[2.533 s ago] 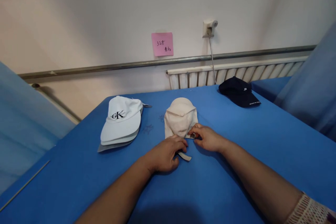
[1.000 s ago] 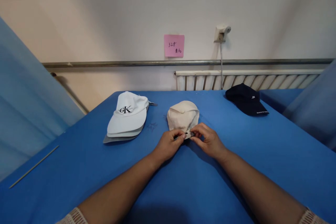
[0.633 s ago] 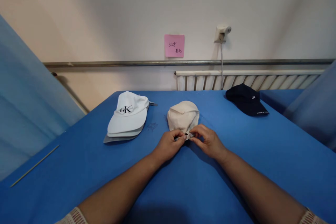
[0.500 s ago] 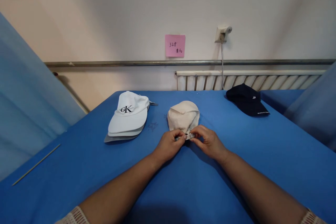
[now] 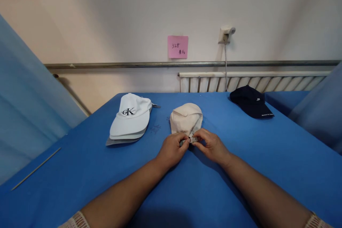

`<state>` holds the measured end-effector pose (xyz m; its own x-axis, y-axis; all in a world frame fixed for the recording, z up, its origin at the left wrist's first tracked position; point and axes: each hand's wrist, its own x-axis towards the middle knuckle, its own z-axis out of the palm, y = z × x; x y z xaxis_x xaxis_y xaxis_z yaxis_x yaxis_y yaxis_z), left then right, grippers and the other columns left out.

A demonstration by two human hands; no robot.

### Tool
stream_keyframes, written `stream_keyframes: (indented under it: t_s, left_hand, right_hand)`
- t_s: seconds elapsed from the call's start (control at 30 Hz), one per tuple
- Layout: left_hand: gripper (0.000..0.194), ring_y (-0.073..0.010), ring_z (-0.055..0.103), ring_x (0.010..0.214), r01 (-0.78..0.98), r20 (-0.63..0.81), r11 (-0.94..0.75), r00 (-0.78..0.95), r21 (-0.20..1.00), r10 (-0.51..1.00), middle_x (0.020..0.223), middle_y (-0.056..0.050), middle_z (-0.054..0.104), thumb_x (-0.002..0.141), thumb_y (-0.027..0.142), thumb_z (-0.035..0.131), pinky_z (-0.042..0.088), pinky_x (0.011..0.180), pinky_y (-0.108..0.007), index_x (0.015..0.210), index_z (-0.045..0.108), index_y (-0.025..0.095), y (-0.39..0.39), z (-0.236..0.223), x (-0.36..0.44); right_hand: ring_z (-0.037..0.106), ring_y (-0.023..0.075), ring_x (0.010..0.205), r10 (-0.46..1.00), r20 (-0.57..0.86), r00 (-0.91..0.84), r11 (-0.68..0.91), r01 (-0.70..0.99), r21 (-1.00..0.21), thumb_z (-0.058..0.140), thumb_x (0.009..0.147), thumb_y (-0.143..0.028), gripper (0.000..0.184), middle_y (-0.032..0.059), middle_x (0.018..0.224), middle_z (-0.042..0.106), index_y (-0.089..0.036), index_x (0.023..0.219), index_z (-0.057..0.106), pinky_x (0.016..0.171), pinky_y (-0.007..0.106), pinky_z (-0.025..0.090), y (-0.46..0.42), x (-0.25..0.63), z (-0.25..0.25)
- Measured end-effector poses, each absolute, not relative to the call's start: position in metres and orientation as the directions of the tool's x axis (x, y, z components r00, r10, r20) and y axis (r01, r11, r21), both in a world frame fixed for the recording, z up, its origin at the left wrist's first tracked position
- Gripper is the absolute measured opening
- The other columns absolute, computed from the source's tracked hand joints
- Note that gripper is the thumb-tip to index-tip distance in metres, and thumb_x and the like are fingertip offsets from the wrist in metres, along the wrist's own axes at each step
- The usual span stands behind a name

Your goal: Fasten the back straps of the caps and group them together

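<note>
A beige baseball cap (image 5: 186, 119) lies on the blue-covered table, its back strap toward me. My left hand (image 5: 173, 149) pinches the left part of the cap strap between thumb and fingers. From the other side, my right hand (image 5: 212, 145) pinches the strap (image 5: 193, 140) near its metal buckle. Both hands nearly meet at the strap, and their fingertips hide part of it. I cannot see how far the strap runs through the buckle.
Stacked caps, with a white cap (image 5: 132, 115) on top, lie to the left. A dark navy cap (image 5: 251, 101) rests at the far right. A thin stick (image 5: 36, 168) lies near the left edge of the blue table cover (image 5: 107, 181). A radiator (image 5: 205, 81) stands behind.
The fingers of both hands have shifted slightly at the strap, with the right hand a touch lower and closer to the left. The caps have stayed in place.
</note>
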<state>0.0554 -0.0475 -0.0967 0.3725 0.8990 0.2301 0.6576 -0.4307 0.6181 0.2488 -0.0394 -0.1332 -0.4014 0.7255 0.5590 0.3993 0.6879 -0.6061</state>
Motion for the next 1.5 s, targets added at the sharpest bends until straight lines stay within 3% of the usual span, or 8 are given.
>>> stream_keyframes:
  t_s: [0.13,0.33,0.57,0.83,1.27,1.5]
  left_hand:
    - [0.02,-0.0179,0.062,0.076,0.711,0.257,-0.474,0.399,0.52,0.88,0.082,-0.003,0.07,0.089,0.027,0.051,0.039,0.073,-0.029,0.079,0.067,0.019,-0.049,-0.094,0.057]
    - [0.022,-0.0184,0.063,0.078,0.705,0.252,-0.484,0.415,0.519,0.874,0.084,-0.003,0.071,0.092,0.031,0.051,0.041,0.075,-0.03,0.082,0.067,0.02,-0.052,-0.093,0.059]
    - [0.019,-0.0207,0.062,0.091,0.676,0.368,-0.549,0.41,0.492,0.835,0.1,-0.004,0.07,0.089,0.022,0.054,0.04,0.086,-0.035,0.106,0.062,0.021,-0.054,-0.092,0.054]
    - [0.01,-0.0195,0.061,0.087,0.658,0.367,-0.559,0.423,0.505,0.829,0.09,-0.003,0.069,0.089,0.018,0.052,0.04,0.081,-0.033,0.09,0.062,0.02,-0.052,-0.093,0.055]
    - [0.005,-0.0179,0.06,0.081,0.674,0.317,-0.482,0.364,0.559,0.876,0.086,0.0,0.069,0.087,0.02,0.056,0.039,0.078,-0.031,0.087,0.061,0.021,-0.055,-0.094,0.059]
    - [0.007,-0.0182,0.061,0.085,0.65,0.324,-0.521,0.408,0.554,0.853,0.089,-0.001,0.069,0.088,0.024,0.057,0.04,0.082,-0.032,0.091,0.062,0.021,-0.057,-0.09,0.059]
  right_hand:
    - [0.06,0.0167,0.08,0.723,0.551,-0.418,0.69,0.398,-0.604,0.057,0.089,-0.02,0.009,0.0031,0.088,0.061,-0.023,0.097,0.055,0.073,0.029,0.048,-0.041,0.247,-0.132]
    - [0.06,0.0172,0.08,0.722,0.554,-0.413,0.691,0.409,-0.595,0.056,0.088,-0.019,0.011,0.0033,0.088,0.061,-0.023,0.098,0.056,0.073,0.03,0.049,-0.042,0.246,-0.132]
    - [0.058,0.0155,0.069,0.777,0.565,-0.277,0.625,0.45,-0.639,0.061,0.086,-0.025,0.012,0.0014,0.078,0.061,-0.022,0.098,0.059,0.065,0.028,0.049,-0.038,0.249,-0.138]
    - [0.06,0.0157,0.074,0.751,0.58,-0.315,0.659,0.414,-0.628,0.062,0.086,-0.023,0.014,0.0022,0.085,0.064,-0.022,0.099,0.059,0.069,0.028,0.049,-0.039,0.248,-0.137]
    - [0.058,0.0147,0.074,0.832,0.453,-0.32,0.55,0.378,-0.745,0.064,0.083,-0.023,0.012,0.0002,0.083,0.064,-0.022,0.093,0.058,0.069,0.027,0.045,-0.043,0.242,-0.134]
    - [0.059,0.0144,0.073,0.86,0.418,-0.293,0.503,0.35,-0.79,0.064,0.082,-0.025,0.011,-0.0001,0.083,0.066,-0.021,0.091,0.06,0.068,0.026,0.044,-0.042,0.24,-0.135]
